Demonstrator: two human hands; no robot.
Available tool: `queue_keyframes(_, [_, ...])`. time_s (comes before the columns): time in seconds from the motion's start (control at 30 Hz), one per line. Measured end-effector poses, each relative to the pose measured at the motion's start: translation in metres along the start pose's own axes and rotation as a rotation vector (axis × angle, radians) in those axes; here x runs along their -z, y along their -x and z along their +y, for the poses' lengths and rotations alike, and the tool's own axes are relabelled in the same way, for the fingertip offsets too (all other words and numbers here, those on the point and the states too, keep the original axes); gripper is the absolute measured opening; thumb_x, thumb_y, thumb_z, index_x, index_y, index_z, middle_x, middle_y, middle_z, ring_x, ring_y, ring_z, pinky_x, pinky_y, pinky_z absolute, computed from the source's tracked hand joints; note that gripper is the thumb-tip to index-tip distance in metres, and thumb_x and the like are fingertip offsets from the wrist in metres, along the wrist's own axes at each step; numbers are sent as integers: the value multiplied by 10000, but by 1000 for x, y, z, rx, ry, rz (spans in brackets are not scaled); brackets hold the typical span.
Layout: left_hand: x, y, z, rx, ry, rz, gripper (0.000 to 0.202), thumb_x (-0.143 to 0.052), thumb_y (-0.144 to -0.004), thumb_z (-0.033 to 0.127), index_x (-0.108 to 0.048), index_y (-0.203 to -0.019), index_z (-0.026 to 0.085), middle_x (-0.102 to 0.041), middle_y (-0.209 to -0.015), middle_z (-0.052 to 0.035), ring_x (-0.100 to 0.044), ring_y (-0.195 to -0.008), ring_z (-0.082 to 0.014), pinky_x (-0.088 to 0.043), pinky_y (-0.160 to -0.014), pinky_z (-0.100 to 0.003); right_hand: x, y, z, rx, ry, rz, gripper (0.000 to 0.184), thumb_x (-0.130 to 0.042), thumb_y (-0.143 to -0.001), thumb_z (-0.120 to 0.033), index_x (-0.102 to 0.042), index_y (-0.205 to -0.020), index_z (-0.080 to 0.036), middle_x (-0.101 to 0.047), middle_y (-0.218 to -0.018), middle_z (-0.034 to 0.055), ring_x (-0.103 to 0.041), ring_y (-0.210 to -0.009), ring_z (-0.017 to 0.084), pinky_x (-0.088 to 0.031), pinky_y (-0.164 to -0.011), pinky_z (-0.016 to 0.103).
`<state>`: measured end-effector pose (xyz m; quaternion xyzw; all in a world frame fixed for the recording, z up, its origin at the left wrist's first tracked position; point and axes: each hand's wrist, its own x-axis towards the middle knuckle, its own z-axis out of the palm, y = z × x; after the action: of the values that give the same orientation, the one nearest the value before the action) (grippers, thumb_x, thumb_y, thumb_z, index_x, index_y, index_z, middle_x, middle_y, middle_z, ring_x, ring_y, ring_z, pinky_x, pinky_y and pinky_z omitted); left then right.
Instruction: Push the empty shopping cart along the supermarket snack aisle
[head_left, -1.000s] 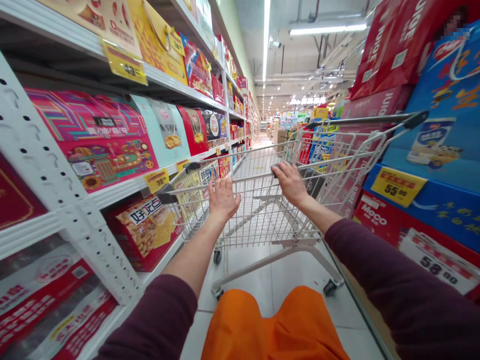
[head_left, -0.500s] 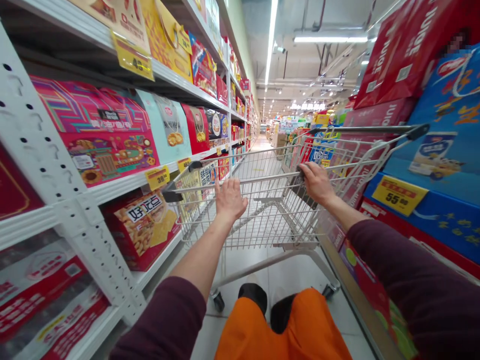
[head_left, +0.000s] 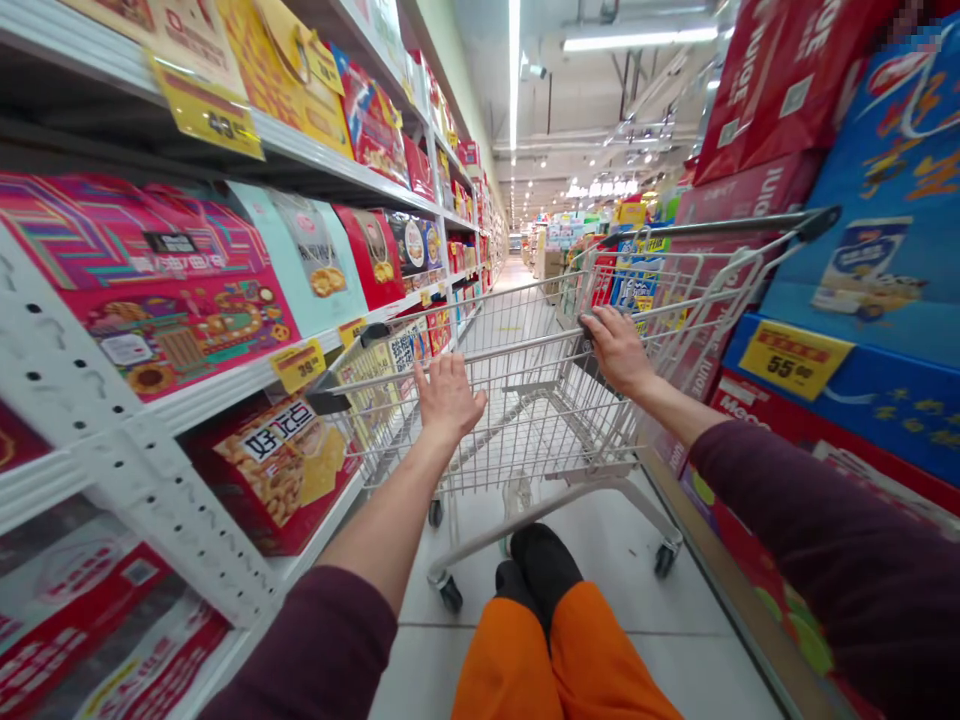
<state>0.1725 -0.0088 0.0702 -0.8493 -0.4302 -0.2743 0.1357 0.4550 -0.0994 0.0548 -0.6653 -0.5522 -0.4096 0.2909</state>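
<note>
A silver wire shopping cart stands right in front of me, tilted in the view. Its basket shows bare wire mesh with the floor visible through it. My left hand rests on the cart's handlebar left of the middle, its fingers bent over the bar. Farther right, my right hand is closed around the same bar, beside a dark fitting. The undersides of both grips are hidden.
White shelves with boxed biscuits and yellow price tags line the left side. Stacked red gift boxes and a blue carton crowd the right. A tiled aisle runs ahead between them. The cart's wheels are close to my feet.
Shelf goods on the left have slid left and nearer in view. My feet have shifted, one now extending farther forward under the cart. Both hands keep their places on the bar.
</note>
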Motion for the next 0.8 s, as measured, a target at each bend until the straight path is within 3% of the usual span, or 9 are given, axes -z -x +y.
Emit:
queue_keyframes(0.2, [0, -7, 0, 40, 17, 12, 593, -514, -793, 360, -443, -1313, 85, -534, -1361, -201, -436, -1309, -330, -213, -1159, -540, -3, -8, -14, 45, -6, -29, 424, -352, -936, -177, -571, -1295, -230, -569, -1357, 101, -455, -1306, 254, -316, -1112, 497])
queue_keyframes(0.3, [-2, -8, -5, 25, 21, 58, 539, -503, -793, 352, -469, -1276, 116, -573, -1314, -186, -482, -1258, -323, -237, -1142, -539, 1, -7, 5, 43, 21, -9, 406, -370, -929, -192, -580, -1277, -196, -574, -1341, 121, -471, -1285, 256, -319, -1106, 480])
queue_keyframes(0.43, [-6, -6, -10, -40, 18, 98, 509, -491, -798, 329, -477, -1265, 129, -588, -1289, -178, -497, -1231, -318, -252, -1130, -525, 7, -2, 42, -91, 46, 73, 410, -383, -909, -217, -574, -1271, -196, -582, -1314, 132, -477, -1271, 286, -329, -1087, 517])
queue_keyframes(0.53, [-7, -6, -10, -50, 22, 107, 493, -493, -801, 320, -479, -1259, 139, -593, -1276, -171, -501, -1218, -326, -248, -1129, -526, 8, -1, 47, -129, 22, 77, 433, -371, -903, -197, -557, -1295, -209, -571, -1333, 126, -456, -1298, 294, -330, -1090, 538])
queue_keyframes(0.63, [-5, -7, -7, -46, 19, 102, 486, -487, -807, 318, -478, -1264, 152, -591, -1270, -159, -504, -1202, -330, -248, -1124, -527, 3, -5, 16, -42, -40, 17, 454, -355, -920, -179, -533, -1330, -257, -546, -1376, 88, -424, -1336, 284, -316, -1115, 546])
queue_keyframes(0.8, [2, -10, -7, -84, -58, 23, 535, -482, -810, 322, -463, -1304, 116, -566, -1286, -171, -485, -1214, -331, -253, -1126, -519, -15, -19, -73, 184, -120, -83, 503, -356, -941, -128, -485, -1378, -341, -524, -1413, -1, -355, -1397, 227, -284, -1166, 488])
